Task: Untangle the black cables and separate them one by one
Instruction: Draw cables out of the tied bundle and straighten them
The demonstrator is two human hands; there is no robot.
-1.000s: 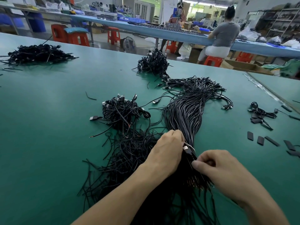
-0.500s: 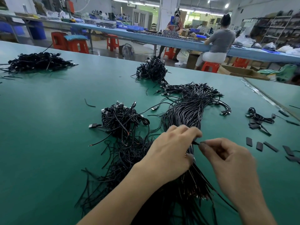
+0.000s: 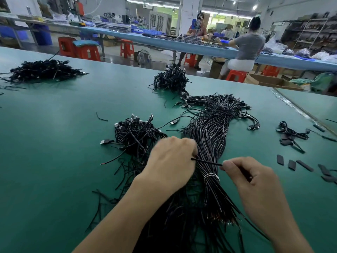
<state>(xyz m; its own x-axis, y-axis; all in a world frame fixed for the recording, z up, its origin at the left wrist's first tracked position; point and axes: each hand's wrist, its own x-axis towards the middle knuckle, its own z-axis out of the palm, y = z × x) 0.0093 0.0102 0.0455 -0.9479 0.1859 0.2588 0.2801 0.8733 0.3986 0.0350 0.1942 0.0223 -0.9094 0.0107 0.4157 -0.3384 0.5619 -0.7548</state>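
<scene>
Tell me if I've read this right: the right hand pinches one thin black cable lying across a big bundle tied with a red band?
Not quite: the band is white, not red, as the head view shows. Otherwise yes: the right hand pinches one thin black cable lying across the big bundle.

Bright, even workshop light; sharp mid-frame, bent at the edges.
Ceiling lamps (image 3: 254, 7) glare white beyond the green table's (image 3: 54, 152) far edge, and cable piles (image 3: 171, 81) cast only soft, faint shadows. The left hand (image 3: 171, 161) is smeared by motion blur, the right hand (image 3: 251, 178) slightly. Wide-angle distortion curves the table's far edge and stretches its near corners.
</scene>
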